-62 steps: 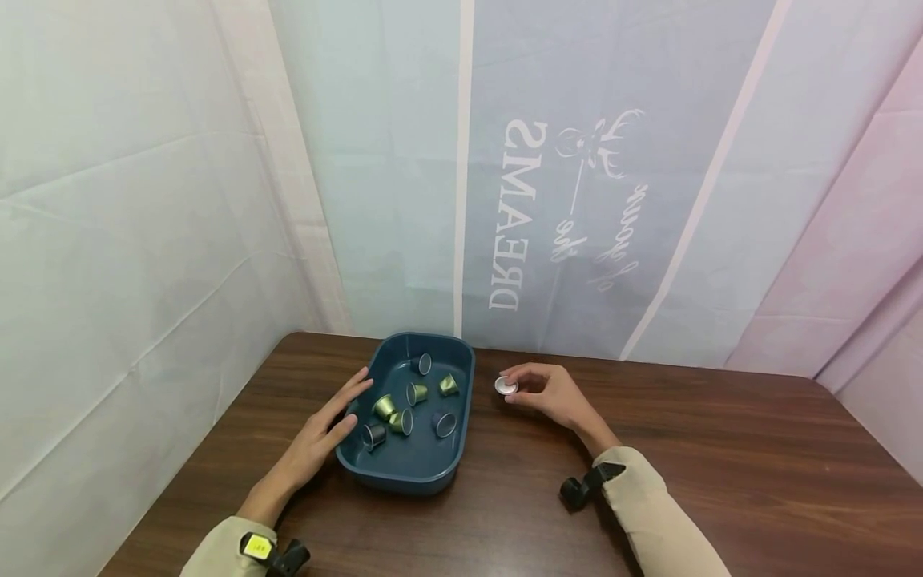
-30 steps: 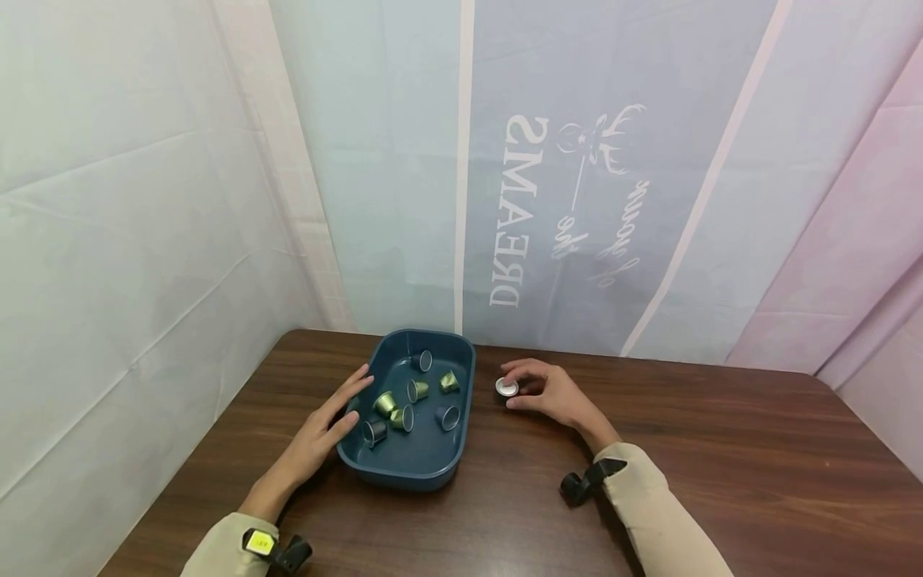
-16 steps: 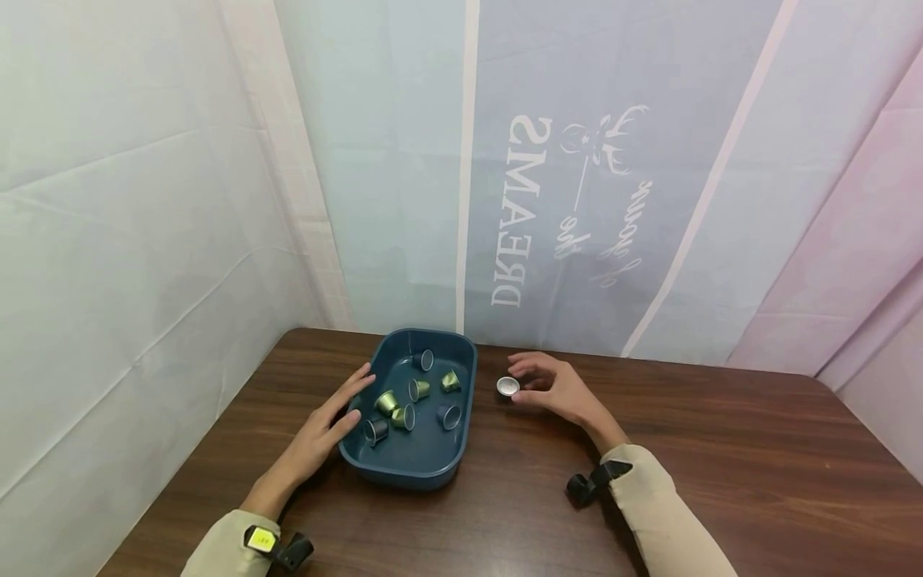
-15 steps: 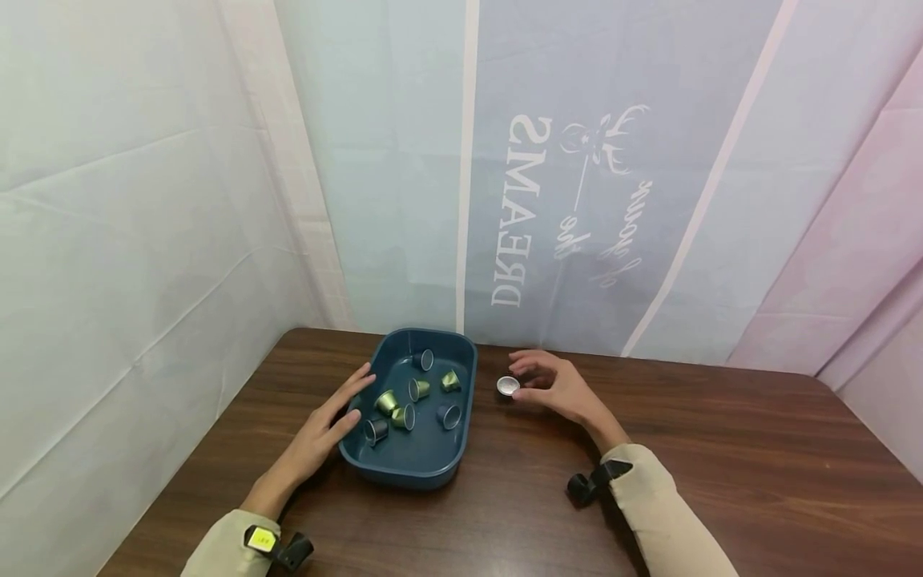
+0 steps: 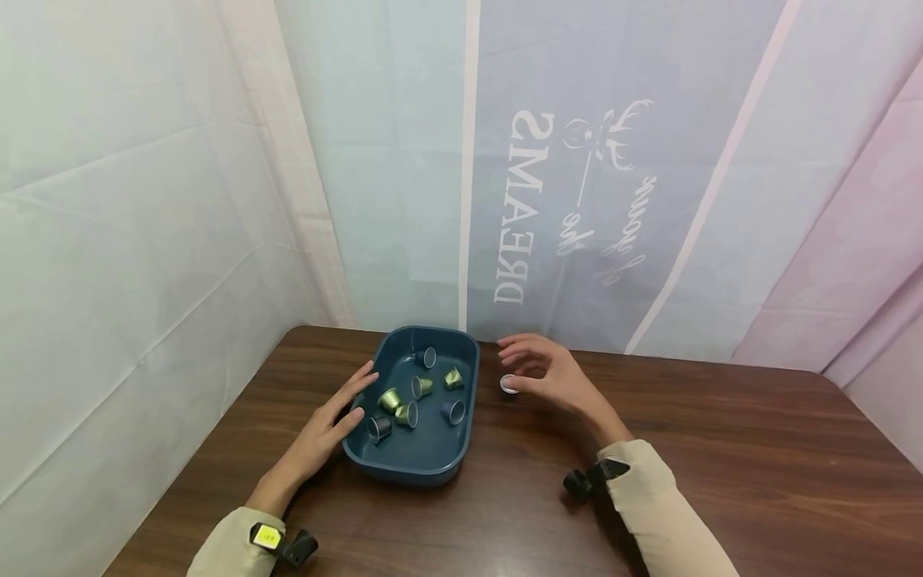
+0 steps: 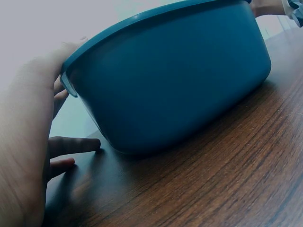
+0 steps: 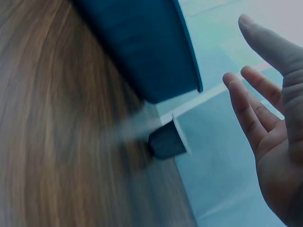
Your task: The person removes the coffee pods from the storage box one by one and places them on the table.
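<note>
A dark blue plastic bin (image 5: 407,474) stands on the wooden table with several coffee capsules inside, some green (image 5: 390,401), others dark (image 5: 380,429). My left hand (image 5: 317,433) rests at the bin's left rim, index finger and thumb spread along it. Two lower fingers (image 6: 75,145) reach straight out beside the wall in the left wrist view. To the right of the bin, a single dark capsule (image 7: 165,142) stands on the table, its pale lid (image 5: 507,386) facing up. My right hand (image 5: 558,381) hovers just above it, fingers parted from the thumb, gripping nothing.
A brown wooden table (image 5: 721,465) spreads out to the right. Behind it hangs a pale printed curtain (image 5: 577,200), and another light sheet (image 5: 144,240) closes off the left side. Black wrist camera mounts (image 5: 587,481) sit on both sleeves.
My right hand has let go of the capsule and lifted, with its fingers spreading apart. The capsule stays on the table beside the bin. My left hand keeps its place at the rim.
</note>
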{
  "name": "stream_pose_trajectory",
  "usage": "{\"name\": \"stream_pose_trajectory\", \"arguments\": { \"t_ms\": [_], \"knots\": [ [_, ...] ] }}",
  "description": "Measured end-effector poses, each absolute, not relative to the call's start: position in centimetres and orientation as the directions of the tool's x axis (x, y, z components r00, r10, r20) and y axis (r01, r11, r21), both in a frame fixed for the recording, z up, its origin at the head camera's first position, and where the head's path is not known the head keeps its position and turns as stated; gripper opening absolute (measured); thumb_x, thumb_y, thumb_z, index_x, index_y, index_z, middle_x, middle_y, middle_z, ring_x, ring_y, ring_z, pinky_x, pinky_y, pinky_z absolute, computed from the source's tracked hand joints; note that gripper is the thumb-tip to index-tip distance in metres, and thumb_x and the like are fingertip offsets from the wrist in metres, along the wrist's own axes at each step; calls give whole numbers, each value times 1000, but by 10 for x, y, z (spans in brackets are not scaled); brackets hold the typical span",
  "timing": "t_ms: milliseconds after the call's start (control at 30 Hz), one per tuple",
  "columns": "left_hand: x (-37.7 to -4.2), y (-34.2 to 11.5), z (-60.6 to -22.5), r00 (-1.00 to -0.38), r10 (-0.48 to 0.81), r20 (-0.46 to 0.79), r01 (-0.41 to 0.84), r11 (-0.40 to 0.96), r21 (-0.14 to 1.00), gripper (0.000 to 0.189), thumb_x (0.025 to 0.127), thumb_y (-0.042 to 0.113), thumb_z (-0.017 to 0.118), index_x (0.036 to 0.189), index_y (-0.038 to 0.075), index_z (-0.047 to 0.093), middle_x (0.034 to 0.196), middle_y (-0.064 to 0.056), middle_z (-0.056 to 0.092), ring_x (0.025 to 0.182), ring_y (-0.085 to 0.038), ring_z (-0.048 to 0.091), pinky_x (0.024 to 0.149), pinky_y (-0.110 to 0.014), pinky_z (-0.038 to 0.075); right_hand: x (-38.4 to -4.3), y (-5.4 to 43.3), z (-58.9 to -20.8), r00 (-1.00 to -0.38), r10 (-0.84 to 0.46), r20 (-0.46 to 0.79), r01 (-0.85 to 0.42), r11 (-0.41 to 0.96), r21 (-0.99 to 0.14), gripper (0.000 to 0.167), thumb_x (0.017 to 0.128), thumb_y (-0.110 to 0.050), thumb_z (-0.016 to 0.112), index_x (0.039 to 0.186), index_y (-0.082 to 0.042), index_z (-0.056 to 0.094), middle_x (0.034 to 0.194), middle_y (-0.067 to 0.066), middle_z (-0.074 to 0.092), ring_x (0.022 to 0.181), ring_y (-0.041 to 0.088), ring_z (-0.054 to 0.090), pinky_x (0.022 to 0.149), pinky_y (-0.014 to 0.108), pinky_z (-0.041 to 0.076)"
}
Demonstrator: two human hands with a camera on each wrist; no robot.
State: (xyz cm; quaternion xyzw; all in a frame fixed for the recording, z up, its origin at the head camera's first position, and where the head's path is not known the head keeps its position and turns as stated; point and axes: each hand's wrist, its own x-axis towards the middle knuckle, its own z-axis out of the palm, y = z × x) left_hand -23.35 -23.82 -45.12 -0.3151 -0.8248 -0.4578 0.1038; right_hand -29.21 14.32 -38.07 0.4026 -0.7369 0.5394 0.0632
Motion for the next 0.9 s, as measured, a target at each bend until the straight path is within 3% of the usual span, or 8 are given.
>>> {"name": "stream_pose_trajectory", "arguments": {
  "t_ms": [233, 467, 733, 900],
  "knots": [
    [-233, -237, -450, -776, 427, 464, 620, 379, 687, 52, 99, 3, 45, 149, 10, 34, 158, -8, 19, 142, -29, 20, 102, -63, 24, -287, 124, -366, -608, -575, 548, -690, 42, -722, 35, 75, 6, 77, 108, 8, 64, 121, 28, 56, 93, 43, 61, 74, 53, 52],
    [-233, -238, -453, -777, 423, 466, 619, 382, 686, 52, 99, 3, 45, 149, 11, 34, 158, -7, 19, 142, -29, 19, 107, -52, 24, -285, 99, -359, -542, -641, 543, -706, -2, -708, 36, 76, 5, 78, 109, 0, 66, 121, 25, 57, 94, 37, 61, 73, 50, 53],
    [-232, -238, -451, -780, 422, 462, 614, 378, 693, 50, 99, 5, 44, 148, 7, 34, 158, -7, 19, 142, -29, 19, 101, -65, 23, -280, 72, -358, -468, -707, 531, -715, -51, -697, 36, 75, 5, 78, 109, 2, 66, 120, 27, 57, 94, 34, 62, 71, 50, 54],
    [-226, -234, -441, -793, 416, 446, 596, 376, 710, 50, 98, -1, 44, 147, 2, 35, 156, -15, 20, 141, -36, 20, 107, -50, 24, -287, 57, -366, -447, -749, 489, -735, -4, -678, 36, 76, -2, 80, 110, 0, 67, 120, 19, 60, 102, 24, 61, 72, 42, 55]
  ]
}}
